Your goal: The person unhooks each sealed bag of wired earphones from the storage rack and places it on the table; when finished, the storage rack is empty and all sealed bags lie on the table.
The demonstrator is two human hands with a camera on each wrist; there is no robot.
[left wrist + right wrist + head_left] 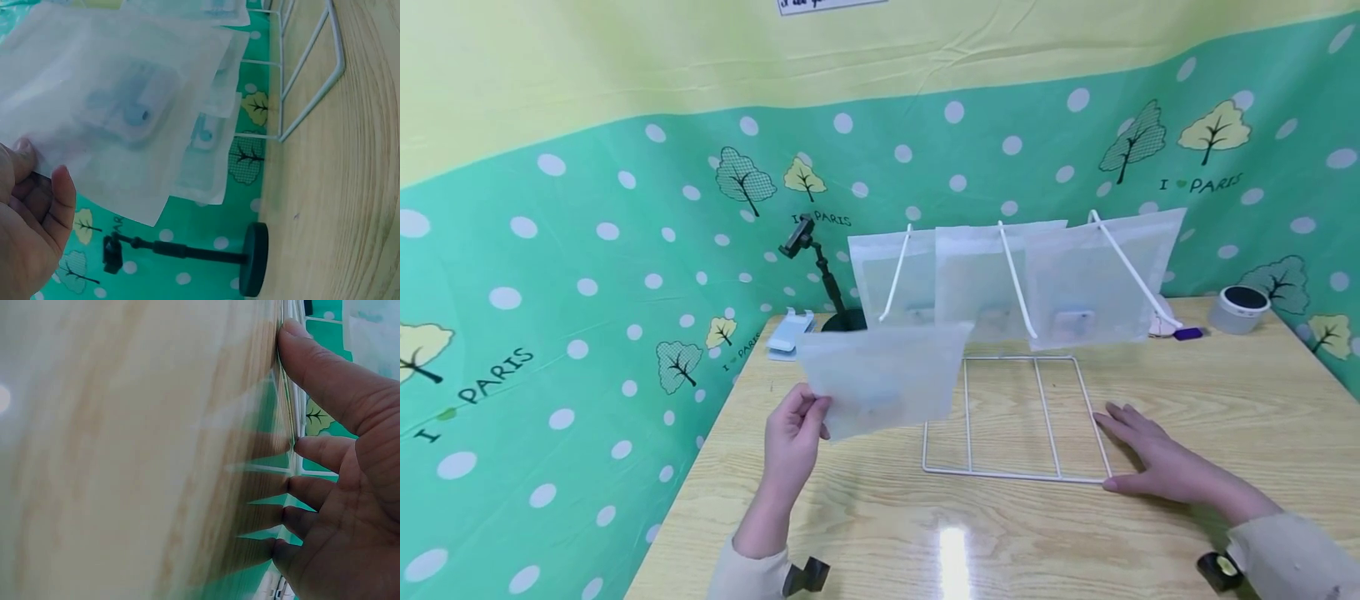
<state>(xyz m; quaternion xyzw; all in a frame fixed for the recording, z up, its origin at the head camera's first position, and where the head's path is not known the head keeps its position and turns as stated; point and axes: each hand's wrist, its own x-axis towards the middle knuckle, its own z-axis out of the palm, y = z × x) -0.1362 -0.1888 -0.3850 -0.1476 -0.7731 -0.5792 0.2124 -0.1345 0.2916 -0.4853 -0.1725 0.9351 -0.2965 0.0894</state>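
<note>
My left hand (795, 429) pinches a frosted translucent bag (887, 375) by its left edge, thumb in front, holding it up before the rack. Through the film in the left wrist view, a pale blurred item (134, 106) shows inside. A white wire rack (1015, 477) stands on the table, its slanted rods rising at the back. Three similar bags hang at these rods: a left one (880, 267), a middle one (981, 292) and a right one (1097, 275). At the rack's front right corner rests my right hand (1153, 458), fingers spread and fingertips down on the table.
Behind the bags at left stands a black phone stand (829, 283), beside a light blue folding holder (788, 333). A white cylinder with a dark top (1240, 308) and a small purple item (1187, 333) are at the back right. A patterned green curtain (625, 333) borders the wooden table (850, 533).
</note>
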